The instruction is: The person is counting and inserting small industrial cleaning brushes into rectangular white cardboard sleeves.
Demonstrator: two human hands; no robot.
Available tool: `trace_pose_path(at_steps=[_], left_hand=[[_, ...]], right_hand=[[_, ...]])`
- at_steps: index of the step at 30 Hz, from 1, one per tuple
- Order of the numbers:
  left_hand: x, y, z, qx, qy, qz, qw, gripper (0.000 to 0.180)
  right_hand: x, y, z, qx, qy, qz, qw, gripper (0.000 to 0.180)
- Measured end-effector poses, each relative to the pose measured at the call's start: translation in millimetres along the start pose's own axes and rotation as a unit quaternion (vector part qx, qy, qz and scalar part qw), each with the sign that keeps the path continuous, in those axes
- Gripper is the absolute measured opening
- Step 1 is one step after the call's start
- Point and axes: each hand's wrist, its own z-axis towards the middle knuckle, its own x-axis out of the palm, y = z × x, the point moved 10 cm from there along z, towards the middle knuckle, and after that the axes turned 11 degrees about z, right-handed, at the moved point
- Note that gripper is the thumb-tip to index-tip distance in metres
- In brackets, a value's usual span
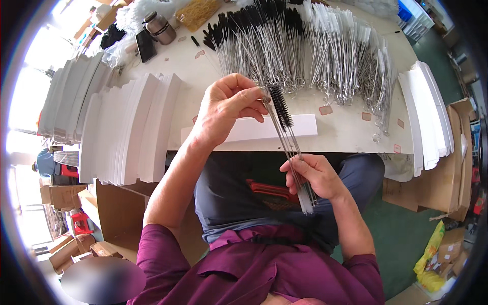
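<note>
My left hand (226, 109) is raised over the table's near edge and pinches the upper end of a small bunch of thin wire brushes (288, 147). One brush in the bunch shows a black bristle head (280, 104). My right hand (314, 175) grips the lower part of the same bunch over my lap, where white bristle tips (306, 202) stick out below the fingers. A flat white paper sleeve (274, 127) lies on the table just behind the bunch.
Large piles of black-bristled brushes (254, 35) and white-bristled brushes (345, 46) cover the white table (345, 129). Stacks of white sleeves (127, 127) stand at the left and more (427, 112) at the right. A metal flask (158, 28) and cardboard boxes (447, 178) stand around.
</note>
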Motion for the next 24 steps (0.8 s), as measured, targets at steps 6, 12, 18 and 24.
trace_pose_path(at_steps=[6, 12, 18, 24], left_hand=[[-10.5, -5.9, -1.4, 0.048, -0.045, 0.14, 0.988, 0.011], [-18.6, -4.9, -7.1, 0.061, -0.065, 0.15, 0.985, 0.006], [-17.8, -6.3, -18.0, 0.105, -0.085, 0.124, 0.983, 0.006], [-23.2, 1.6, -24.4, 0.09, -0.099, 0.113, 0.985, 0.012]], right_hand=[[-0.5, 3.2, -0.6, -0.035, -0.034, -0.041, 0.998, 0.043], [2.9, 0.2, -1.4, -0.035, -0.03, -0.025, 0.999, 0.044], [3.8, -2.5, 0.4, -0.047, -0.042, -0.013, 0.998, 0.045], [1.5, -4.7, -3.3, -0.05, -0.057, -0.023, 0.997, 0.045]])
